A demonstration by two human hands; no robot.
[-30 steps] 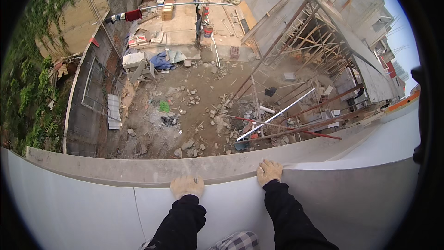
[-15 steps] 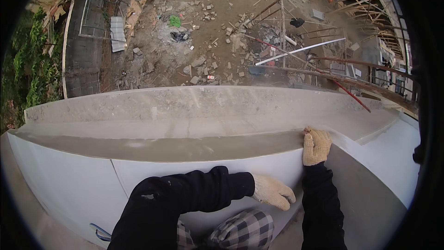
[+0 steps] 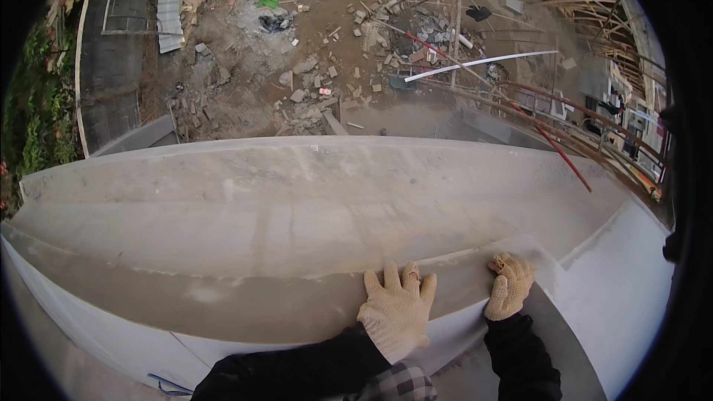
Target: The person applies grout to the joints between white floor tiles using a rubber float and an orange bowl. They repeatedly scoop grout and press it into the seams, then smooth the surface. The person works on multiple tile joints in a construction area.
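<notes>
Both my hands wear cream knit work gloves. My left hand (image 3: 397,312) lies flat with spread fingers on the grey-brown top of the ledge (image 3: 282,301), near its white front face. My right hand (image 3: 510,286) is closed over the ledge's right end, its fingers curled round the corner; fingertips show through the worn glove. Black sleeves cover both forearms, and a black-and-white checked cloth (image 3: 397,384) shows below my left wrist.
Beyond the ledge runs a sloping concrete sill (image 3: 327,178) with a raised outer rim. Far below lies ground strewn with rubble (image 3: 304,78). Rusty scaffold poles (image 3: 520,108) cross at the right. A white surface (image 3: 624,289) slopes off to the right, and a blue cord (image 3: 169,385) shows at lower left.
My left hand has gone from hanging in front of the white face to lying spread on the ledge. My right hand stays on the corner. The view has tilted closer over the ledge.
</notes>
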